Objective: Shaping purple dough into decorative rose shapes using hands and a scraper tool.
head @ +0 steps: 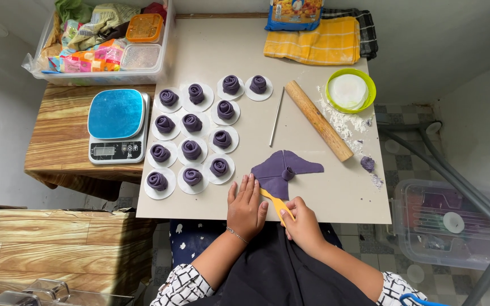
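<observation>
A yellow cutter is gripped in the right hand, its long side slanting up and left to the flat purple dough on the surface, while the left hand is laid flat and open beside it.

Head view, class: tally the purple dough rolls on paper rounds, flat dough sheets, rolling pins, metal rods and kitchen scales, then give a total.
purple dough rolls on paper rounds: 13
flat dough sheet: 1
rolling pin: 1
metal rod: 1
kitchen scale: 1
Total: 17
</observation>
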